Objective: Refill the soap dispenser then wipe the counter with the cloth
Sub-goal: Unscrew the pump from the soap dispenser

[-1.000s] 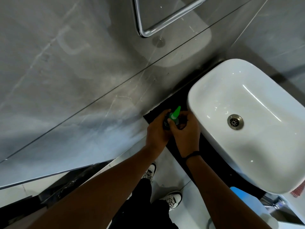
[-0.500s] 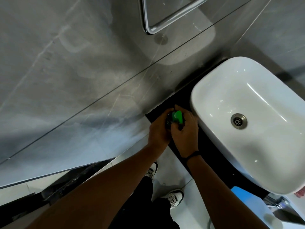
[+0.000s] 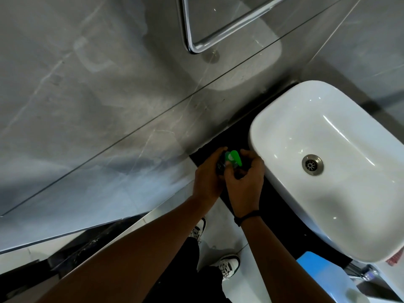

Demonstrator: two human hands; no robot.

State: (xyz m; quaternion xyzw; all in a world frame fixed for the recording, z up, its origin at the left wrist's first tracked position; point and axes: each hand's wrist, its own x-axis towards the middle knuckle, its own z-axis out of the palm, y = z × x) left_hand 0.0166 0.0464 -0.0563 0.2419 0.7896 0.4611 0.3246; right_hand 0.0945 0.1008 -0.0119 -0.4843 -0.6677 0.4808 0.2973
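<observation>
Polished grey marble tiles (image 3: pixel 91 101) with pale veins fill the wall, a thin dark grout line running across them, and a chrome-framed mirror (image 3: pixel 192 36) with a rounded corner hangs above. Below, a matte black worktop (image 3: pixel 240 136) carries a glossy white oval basin (image 3: pixel 328 215) with a round steel drain (image 3: pixel 312 164). At the worktop's left end, just beside the basin, stands the soap dispenser (image 3: pixel 233 159), its bright green plastic pump head showing over a dark body. The left hand (image 3: pixel 207 178) wraps around that body, fingers closed on it; the right hand (image 3: pixel 247 182), a black band at the wrist, pinches the dispenser's top. A pale blue container (image 3: pixel 317 272) sits at the lower edge.
</observation>
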